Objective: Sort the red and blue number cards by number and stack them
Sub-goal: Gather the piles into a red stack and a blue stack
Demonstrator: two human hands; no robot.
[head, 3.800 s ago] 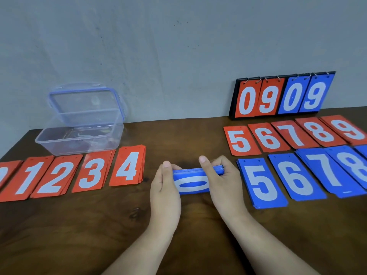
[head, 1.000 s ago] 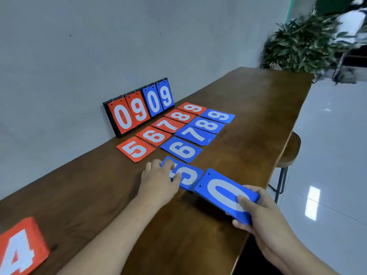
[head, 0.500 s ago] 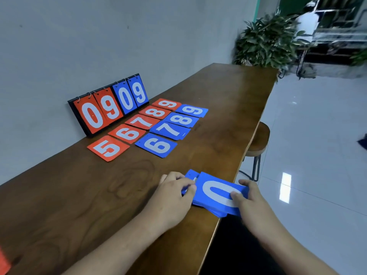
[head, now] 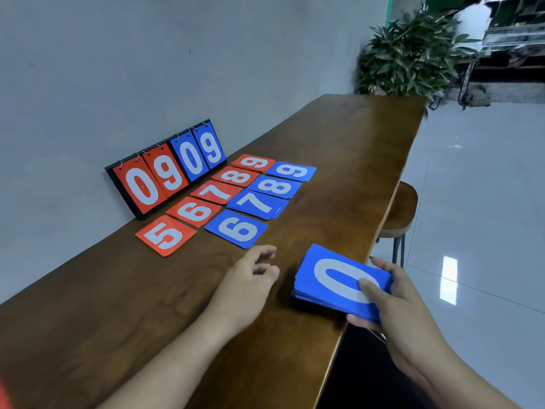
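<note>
Pinching blue 0 stack (head: 339, 274), lengthwise toward the wall (head: 147, 69), right fingers (head: 373, 290) curl; left fingers (head: 264, 271) loose, empty.

stack (head: 333, 278): only the top 0 shows; the cards beneath show edges alone, digits hidden.
right hand (head: 404, 314): thumb lies on top, fingers go under the stack and are mostly hidden; forearm cut by the bottom edge.
left hand (head: 250, 284): palm hidden; forearm cut by the bottom edge.
red sliver (head: 3, 397): cut by the left edge, digit cannot be told.
blue 7 pile (head: 256, 203): a lower card juts out, face hidden.
stool (head: 402, 202): partly behind the table (head: 339, 137).
plant (head: 410, 51): blurred, pot hidden.
top right background: blurred, unidentifiable.
</note>
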